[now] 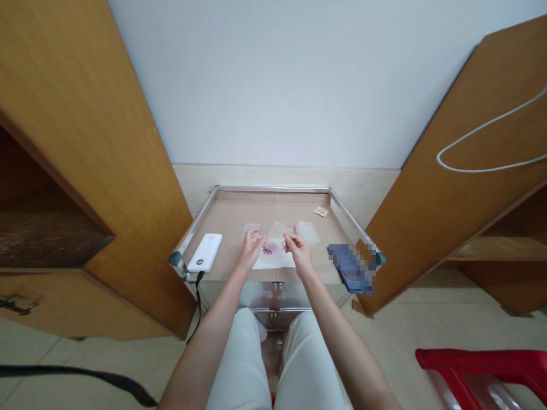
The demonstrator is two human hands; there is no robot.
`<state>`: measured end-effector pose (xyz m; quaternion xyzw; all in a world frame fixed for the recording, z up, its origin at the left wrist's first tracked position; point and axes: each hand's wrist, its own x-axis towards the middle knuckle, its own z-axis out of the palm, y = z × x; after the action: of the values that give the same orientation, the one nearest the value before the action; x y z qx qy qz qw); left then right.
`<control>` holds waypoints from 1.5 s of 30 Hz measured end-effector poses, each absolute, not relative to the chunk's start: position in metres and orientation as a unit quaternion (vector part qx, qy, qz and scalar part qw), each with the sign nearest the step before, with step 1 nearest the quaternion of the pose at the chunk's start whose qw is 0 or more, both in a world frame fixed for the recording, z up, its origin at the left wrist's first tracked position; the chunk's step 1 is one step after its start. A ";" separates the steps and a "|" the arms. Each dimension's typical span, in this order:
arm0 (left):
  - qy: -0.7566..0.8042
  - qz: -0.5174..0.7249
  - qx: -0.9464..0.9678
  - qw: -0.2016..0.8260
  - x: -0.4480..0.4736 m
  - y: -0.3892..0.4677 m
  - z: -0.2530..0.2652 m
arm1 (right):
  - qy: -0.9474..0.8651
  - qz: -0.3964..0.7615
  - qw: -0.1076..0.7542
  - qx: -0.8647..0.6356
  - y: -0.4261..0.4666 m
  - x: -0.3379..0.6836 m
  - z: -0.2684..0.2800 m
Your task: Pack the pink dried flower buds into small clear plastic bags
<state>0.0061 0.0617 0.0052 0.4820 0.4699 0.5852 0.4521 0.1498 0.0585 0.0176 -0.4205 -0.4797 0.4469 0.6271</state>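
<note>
My left hand (253,249) is over the left side of a white sheet of paper (273,262), its thumb and fingertips drawn together. Whatever it may be pinching is too small to make out. Opposite it, my right hand (298,249) has thumb and forefinger closed in a pinch, on something I cannot identify. Between the hands, a few small coloured pieces (267,250) lie near a pinkish patch (276,247) on the paper. Clear plastic bags (306,232) rest beyond my right hand, and another thin clear piece (250,228) is behind my left.
A white power bank (205,252) with a black cable is at the tabletop's left. The right side holds a dark, partly pixelated phone (350,267) and a small tan packet (321,212). Metal rails (273,189) edge the table. Wooden cabinets flank it; a red stool (482,360) is lower right.
</note>
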 end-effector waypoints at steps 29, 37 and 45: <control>0.501 0.492 0.662 0.262 -0.005 0.052 0.011 | -0.618 0.467 0.502 -0.385 0.047 0.134 0.000; 0.505 0.456 0.690 0.246 -0.007 0.051 0.010 | -0.654 0.453 0.458 -0.396 0.052 0.139 0.006; 0.506 0.463 0.693 0.221 -0.004 0.052 0.007 | -0.704 0.411 0.384 -0.434 0.056 0.135 0.016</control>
<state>-0.0036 0.0518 0.0068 0.6933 0.5064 0.4628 0.2207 0.1354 0.0556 0.0157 -0.4340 -0.7040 0.4110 0.3836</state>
